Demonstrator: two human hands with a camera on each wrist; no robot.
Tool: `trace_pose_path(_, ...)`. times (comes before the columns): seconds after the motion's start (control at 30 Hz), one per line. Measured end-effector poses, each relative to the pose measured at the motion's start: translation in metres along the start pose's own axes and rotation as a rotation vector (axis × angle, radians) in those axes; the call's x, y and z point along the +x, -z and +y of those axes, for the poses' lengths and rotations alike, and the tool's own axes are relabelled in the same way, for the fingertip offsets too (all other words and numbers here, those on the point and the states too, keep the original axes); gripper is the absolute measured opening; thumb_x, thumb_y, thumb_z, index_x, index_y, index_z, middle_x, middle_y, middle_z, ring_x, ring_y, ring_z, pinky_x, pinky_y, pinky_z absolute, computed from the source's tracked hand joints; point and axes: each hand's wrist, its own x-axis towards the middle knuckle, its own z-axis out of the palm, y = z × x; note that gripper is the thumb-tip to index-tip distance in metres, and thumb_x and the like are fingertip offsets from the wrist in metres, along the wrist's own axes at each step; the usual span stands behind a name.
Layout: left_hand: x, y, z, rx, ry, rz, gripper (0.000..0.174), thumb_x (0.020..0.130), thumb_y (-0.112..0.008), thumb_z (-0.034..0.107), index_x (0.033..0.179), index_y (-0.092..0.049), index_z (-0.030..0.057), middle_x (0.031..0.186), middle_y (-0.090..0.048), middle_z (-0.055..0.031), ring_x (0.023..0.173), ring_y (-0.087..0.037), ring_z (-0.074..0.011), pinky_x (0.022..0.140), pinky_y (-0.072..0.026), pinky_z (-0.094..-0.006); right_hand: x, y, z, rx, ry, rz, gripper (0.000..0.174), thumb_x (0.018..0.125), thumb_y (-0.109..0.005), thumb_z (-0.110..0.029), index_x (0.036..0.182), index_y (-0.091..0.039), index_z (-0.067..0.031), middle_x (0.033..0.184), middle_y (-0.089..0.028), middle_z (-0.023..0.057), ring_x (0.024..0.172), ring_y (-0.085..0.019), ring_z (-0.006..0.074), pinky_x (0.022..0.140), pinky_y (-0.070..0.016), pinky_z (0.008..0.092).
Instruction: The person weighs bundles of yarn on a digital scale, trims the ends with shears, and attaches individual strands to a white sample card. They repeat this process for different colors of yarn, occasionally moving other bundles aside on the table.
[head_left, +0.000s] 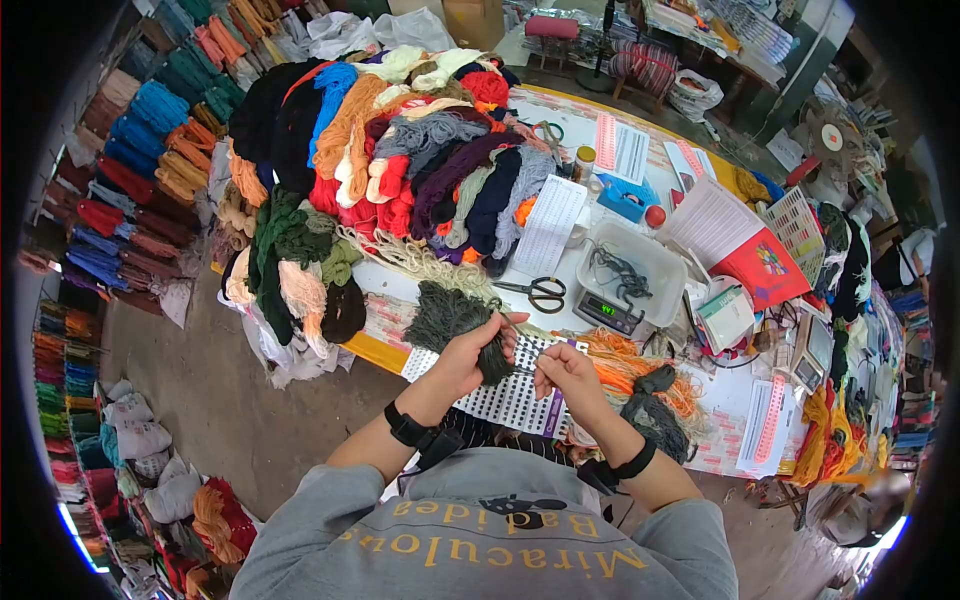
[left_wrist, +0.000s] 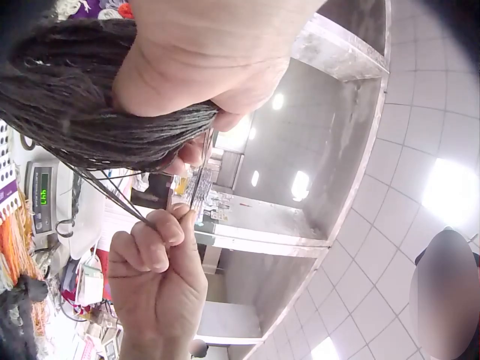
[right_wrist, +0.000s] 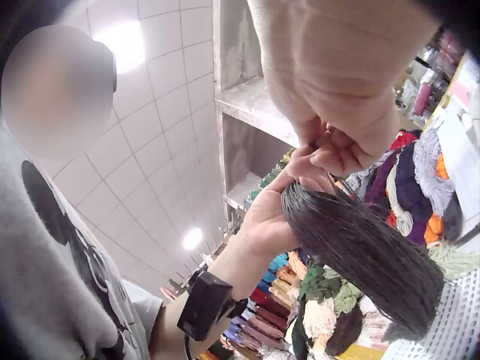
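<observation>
My left hand (head_left: 465, 362) holds a thick skein of dark grey-green yarn (head_left: 447, 318), its thumb and fingers curled around one end. In the left wrist view the skein (left_wrist: 67, 97) hangs in a dense bundle from that hand (left_wrist: 202, 52). My right hand (head_left: 570, 375) pinches a few strands between thumb and fingertips, and these strands (left_wrist: 124, 201) run taut from the skein to the pinch. In the right wrist view both hands come close together at the skein's top end, the right hand (right_wrist: 337, 82) above the left (right_wrist: 270, 217).
Below the hands lies a white dotted sheet (head_left: 490, 402). Black scissors (head_left: 545, 294), a digital scale (head_left: 608, 314) and a clear plastic bin (head_left: 660, 265) holding dark yarn stand ahead. Orange yarn (head_left: 625, 362) lies right, and a heap of coloured skeins (head_left: 430, 135) covers the table's left part.
</observation>
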Motion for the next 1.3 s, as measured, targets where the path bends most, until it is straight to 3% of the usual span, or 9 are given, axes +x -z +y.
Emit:
trace_pose_path(0.3, -0.004, -0.009, 0.011, -0.118, 0.009, 0.029, 0.04, 0.096, -0.04, 0.028, 0.122, -0.046, -0.0014, 0.08, -0.056, -0.0033, 0.066, -0.05, -0.0087, 0.067, -0.0452, -0.0254, 0.0, -0.002, -0.002, -0.12, -0.058, -0.039, 0.014, 0.092, -0.05, -0.016, 0.09, -0.052, -0.0025, 0.07, -0.058, 0.0028, 0.056, -0.055, 0.009, 0.052, -0.042, 0.0203)
trace_pose_path(0.37, -0.008, -0.014, 0.016, -0.088, 0.06, 0.031, 0.042, 0.095, -0.041, 0.032, 0.119, -0.047, -0.0023, 0.067, -0.049, -0.001, 0.057, -0.045, -0.0066, 0.059, -0.0422, -0.0216, 0.001, -0.002, -0.005, -0.179, -0.06, -0.048, 0.014, 0.092, -0.05, -0.016, 0.09, -0.053, -0.0025, 0.071, -0.059, 0.0031, 0.057, -0.056, 0.009, 0.051, -0.042, 0.0203)
trace_pose_path(0.5, -0.01, 0.04, 0.02, 0.068, 0.26, -0.143, 0.036, 0.095, -0.042, 0.031, 0.105, -0.054, -0.0007, 0.059, -0.042, 0.0022, 0.048, -0.037, -0.0047, 0.047, -0.0343, -0.0193, 0.013, 0.019, -0.049, -0.109, 0.2, 0.101, 0.013, 0.091, -0.05, -0.015, 0.086, -0.053, -0.0034, 0.078, -0.062, 0.0057, 0.061, -0.059, 0.0109, 0.053, -0.0427, 0.0203)
trace_pose_path(0.63, -0.01, 0.132, 0.022, -0.216, 0.171, 0.192, 0.025, 0.092, -0.05, 0.028, 0.083, -0.054, 0.0053, 0.055, -0.037, 0.0057, 0.042, -0.03, -0.0038, 0.041, -0.0258, -0.02, 0.022, 0.051, -0.125, -0.001, 0.473, 0.254, 0.012, 0.092, -0.049, -0.015, 0.087, -0.051, -0.004, 0.082, -0.061, 0.0087, 0.07, -0.059, 0.0127, 0.06, -0.0444, 0.0222)
trace_pose_path(0.73, -0.022, 0.22, 0.014, -0.411, 0.046, 0.472, 0.021, 0.092, -0.051, 0.023, 0.081, -0.054, 0.0059, 0.055, -0.038, 0.0048, 0.042, -0.031, -0.0056, 0.042, -0.0265, -0.0208, 0.026, 0.065, -0.185, -0.007, 0.699, 0.364, 0.014, 0.093, -0.048, -0.016, 0.091, -0.052, -0.0027, 0.088, -0.062, 0.0113, 0.075, -0.059, 0.015, 0.067, -0.0457, 0.0241)
trace_pose_path(0.77, -0.028, 0.242, 0.012, -0.47, 0.002, 0.579, 0.02, 0.092, -0.05, 0.022, 0.081, -0.053, 0.0057, 0.055, -0.038, 0.0045, 0.042, -0.031, -0.0062, 0.042, -0.0269, -0.0211, 0.029, 0.078, -0.2, -0.03, 0.798, 0.274, 0.014, 0.093, -0.048, -0.015, 0.094, -0.052, -0.0023, 0.093, -0.063, 0.0122, 0.084, -0.061, 0.0178, 0.072, -0.0463, 0.0258)
trace_pose_path(0.9, -0.045, 0.288, 0.013, -0.45, -0.164, 0.813, 0.016, 0.091, -0.049, 0.017, 0.082, -0.055, 0.0045, 0.056, -0.041, 0.0038, 0.042, -0.034, -0.0073, 0.042, -0.0282, -0.0217, 0.026, 0.096, -0.26, -0.078, 0.972, 0.305, 0.011, 0.093, -0.047, -0.013, 0.095, -0.054, -0.0033, 0.108, -0.06, 0.0165, 0.106, -0.055, 0.0255, 0.092, -0.0433, 0.0353)
trace_pose_path(1.17, -0.048, 0.303, 0.02, -0.563, -0.298, 0.856, 0.017, 0.092, -0.047, 0.018, 0.088, -0.055, 0.0027, 0.057, -0.042, 0.0023, 0.043, -0.035, -0.0073, 0.043, -0.0314, -0.0224, 0.003, 0.123, -0.303, -0.175, 1.207, 0.34, 0.013, 0.094, -0.044, -0.01, 0.094, -0.054, -0.0018, 0.13, -0.043, 0.0186, 0.122, -0.042, 0.0307, 0.103, -0.036, 0.0398)
trace_pose_path(1.3, -0.044, 0.278, 0.026, -0.493, -0.278, 0.769, 0.017, 0.091, -0.049, 0.02, 0.088, -0.054, 0.0039, 0.059, -0.044, 0.0019, 0.044, -0.036, -0.008, 0.045, -0.032, -0.0228, 0.003, 0.14, -0.277, -0.159, 1.029, 0.423, 0.015, 0.093, -0.047, -0.011, 0.097, -0.055, 0.0007, 0.134, -0.039, 0.0174, 0.122, -0.042, 0.0281, 0.101, -0.0372, 0.0377)
